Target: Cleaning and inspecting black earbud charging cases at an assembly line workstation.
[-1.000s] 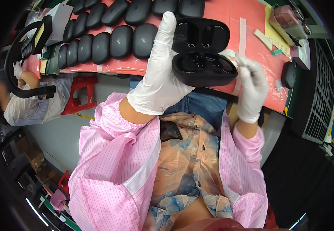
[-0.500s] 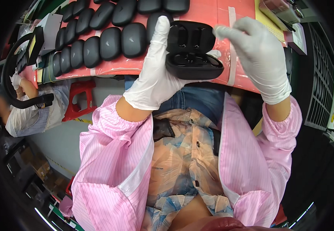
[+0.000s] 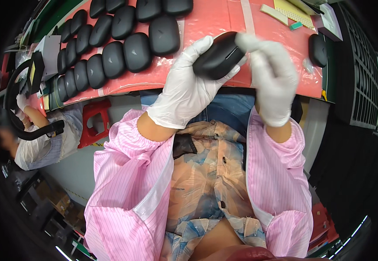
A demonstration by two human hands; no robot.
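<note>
Two gloved hands on one black case (image 3: 218, 55) | left hand (image 3: 188, 89) fingers grasp it from below, right hand (image 3: 272, 78) pinches its 2 o'clock end | above red surface (image 3: 215, 19) edge | risk: smooth gloves slip, case drops to lap.

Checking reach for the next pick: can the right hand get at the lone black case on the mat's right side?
Probably yes. The right hand touches the case held by the left hand, and nothing visible stands between it and the lone black case on the red mat.
</note>
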